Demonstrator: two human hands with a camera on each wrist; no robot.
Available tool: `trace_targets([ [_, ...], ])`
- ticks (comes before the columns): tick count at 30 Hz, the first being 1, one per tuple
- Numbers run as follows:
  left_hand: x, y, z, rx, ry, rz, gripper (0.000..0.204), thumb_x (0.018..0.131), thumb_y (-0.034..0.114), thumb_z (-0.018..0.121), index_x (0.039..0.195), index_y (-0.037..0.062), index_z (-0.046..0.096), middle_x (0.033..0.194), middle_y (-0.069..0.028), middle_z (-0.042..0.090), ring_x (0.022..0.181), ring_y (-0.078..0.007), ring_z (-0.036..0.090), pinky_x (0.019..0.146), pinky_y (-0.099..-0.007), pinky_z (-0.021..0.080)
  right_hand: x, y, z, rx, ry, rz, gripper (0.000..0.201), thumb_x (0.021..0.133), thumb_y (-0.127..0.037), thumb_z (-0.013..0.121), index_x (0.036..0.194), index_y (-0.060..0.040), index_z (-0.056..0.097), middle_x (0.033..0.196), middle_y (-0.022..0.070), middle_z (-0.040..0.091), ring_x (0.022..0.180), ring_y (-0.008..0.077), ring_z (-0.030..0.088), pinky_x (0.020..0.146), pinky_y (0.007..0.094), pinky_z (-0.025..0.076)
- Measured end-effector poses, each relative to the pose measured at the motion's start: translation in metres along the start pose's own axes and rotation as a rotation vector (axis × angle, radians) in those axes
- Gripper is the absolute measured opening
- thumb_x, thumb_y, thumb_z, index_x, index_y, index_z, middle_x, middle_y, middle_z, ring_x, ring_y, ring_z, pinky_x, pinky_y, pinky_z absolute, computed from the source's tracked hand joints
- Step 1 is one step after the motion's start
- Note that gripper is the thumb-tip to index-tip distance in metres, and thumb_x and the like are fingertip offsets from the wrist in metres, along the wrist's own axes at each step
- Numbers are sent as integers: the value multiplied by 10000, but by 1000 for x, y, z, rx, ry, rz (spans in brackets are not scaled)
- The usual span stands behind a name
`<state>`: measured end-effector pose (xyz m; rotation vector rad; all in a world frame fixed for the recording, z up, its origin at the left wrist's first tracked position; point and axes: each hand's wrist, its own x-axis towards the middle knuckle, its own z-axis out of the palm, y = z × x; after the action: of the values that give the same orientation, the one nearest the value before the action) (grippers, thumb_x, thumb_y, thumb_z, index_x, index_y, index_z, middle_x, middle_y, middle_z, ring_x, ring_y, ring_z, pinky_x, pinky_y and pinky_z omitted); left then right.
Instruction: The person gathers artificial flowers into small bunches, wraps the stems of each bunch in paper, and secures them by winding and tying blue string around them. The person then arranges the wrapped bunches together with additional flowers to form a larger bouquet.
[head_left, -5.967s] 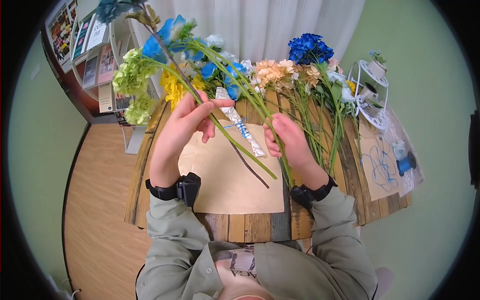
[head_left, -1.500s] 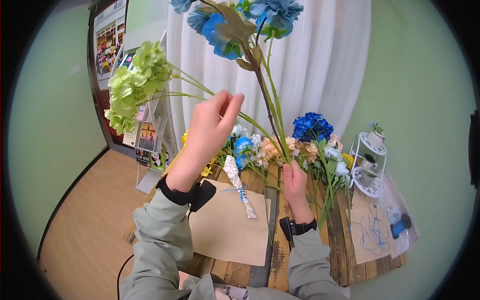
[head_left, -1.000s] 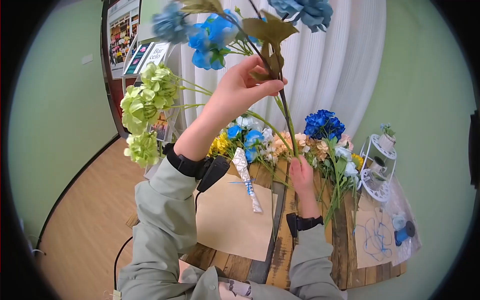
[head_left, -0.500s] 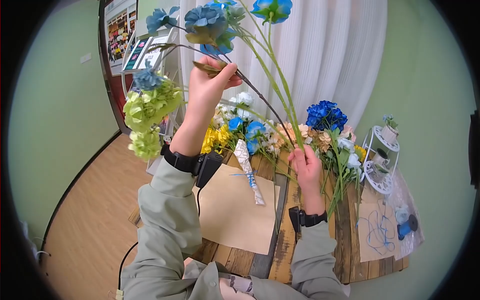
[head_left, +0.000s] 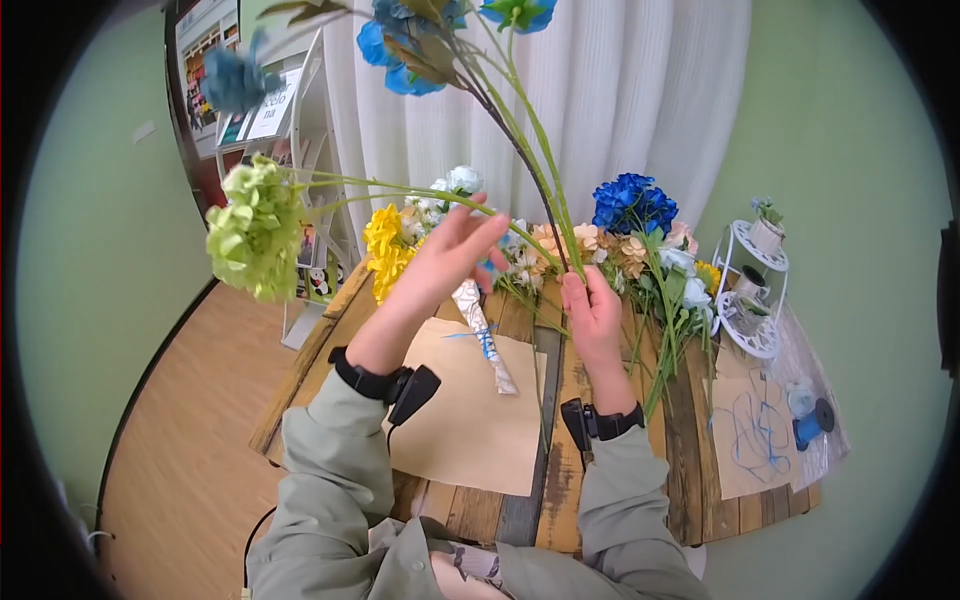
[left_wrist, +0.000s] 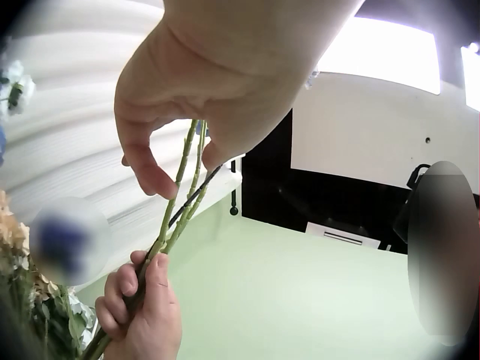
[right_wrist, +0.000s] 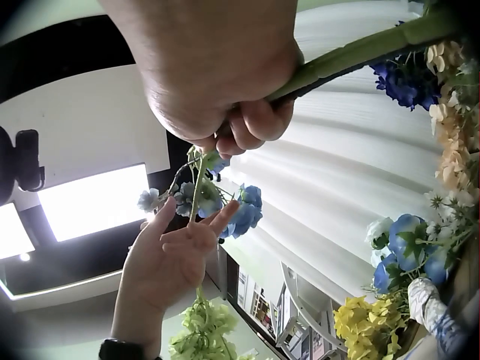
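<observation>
My right hand [head_left: 598,318] grips a bundle of artificial flower stems above the table; in the right wrist view its fingers [right_wrist: 251,127] curl round them. From that grip rise a dark branched stem [head_left: 524,155] with dusty-blue blooms [head_left: 235,76] and green stems with bright blue flowers [head_left: 412,80]. A light-green hydrangea [head_left: 255,230] leans far out to the left. My left hand [head_left: 445,265] is at the hydrangea's stem with loosely bent fingers. The left wrist view has a gap between its thumb and fingertips [left_wrist: 161,184], with stems passing there.
Brown paper [head_left: 470,430] and a patterned wrapped handle tied with blue cord [head_left: 482,335] lie on the wooden table [head_left: 560,500]. Yellow [head_left: 385,245], peach and dark blue flowers [head_left: 635,203] line the back. At right are a white tiered stand [head_left: 750,325] and a blue spool [head_left: 813,423].
My left hand has let go of the dark branched stem and come down to the hydrangea stem. The blooms have swung. Six seconds ago, both hands held stems lower over the paper.
</observation>
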<state>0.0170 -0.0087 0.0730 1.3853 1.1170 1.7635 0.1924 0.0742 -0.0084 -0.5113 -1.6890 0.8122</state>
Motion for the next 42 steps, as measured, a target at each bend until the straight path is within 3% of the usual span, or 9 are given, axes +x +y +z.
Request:
trace_targets([
  [7,29,22,7,52,-168,33,537,845,401,646,1163,6,471,669,-14,559,446,-54,435,401,-205,310,-7,-6,24,-164,-131,-98,263,934,-237,533,965,24,532,553,113,453,471,153,430,456,315,330],
  [8,32,19,6,27,-171,10,354,864,374,632,968,47,547,635,-8,573,418,-44,403,377,-203,282,-7,-3,23,-180,-150,-88,259,932,-241,538,949,18,539,548,110,460,464,157,415,449,316,321],
  [12,38,14,7,-1,-133,5,306,897,334,594,770,56,593,560,2,576,420,-43,412,386,-208,295,-6,4,27,-168,-177,-75,265,929,-255,548,946,10,552,552,79,455,485,135,396,459,303,319],
  [19,51,0,28,23,-151,258,373,910,389,568,664,112,519,532,14,517,404,-58,377,394,-201,263,-8,6,31,-62,-103,-47,263,923,-246,565,1011,1,581,575,26,434,548,86,373,500,270,336],
  [21,42,5,37,-492,-162,-107,454,917,387,552,568,156,376,468,49,373,387,-69,314,386,-212,219,-8,2,30,-54,-91,-33,263,920,-242,568,1021,1,583,578,32,440,554,87,379,506,268,342],
  [30,39,7,19,-629,-153,-83,534,945,390,490,544,185,202,449,68,164,370,-75,134,375,-252,127,-6,17,25,-130,-170,-164,270,924,-272,561,885,-5,540,603,34,462,536,83,423,491,257,340],
  [32,38,12,10,-637,-193,-76,537,942,393,493,543,186,200,449,68,162,370,-75,132,376,-252,128,-6,7,16,165,-344,226,315,954,-314,500,850,-18,528,609,-7,441,531,60,404,482,224,309],
  [37,29,13,5,-600,-207,-115,539,932,392,517,538,186,211,445,68,173,362,-76,143,372,-255,127,-7,-1,24,269,-502,346,348,978,-340,429,785,-58,492,610,-55,394,518,37,345,467,195,263],
  [42,32,-12,4,-357,45,-29,508,892,357,604,541,168,289,434,66,256,343,-65,198,358,-257,142,-17,14,43,81,-450,356,346,981,-354,422,765,-90,477,596,-59,383,506,32,335,454,196,261],
])
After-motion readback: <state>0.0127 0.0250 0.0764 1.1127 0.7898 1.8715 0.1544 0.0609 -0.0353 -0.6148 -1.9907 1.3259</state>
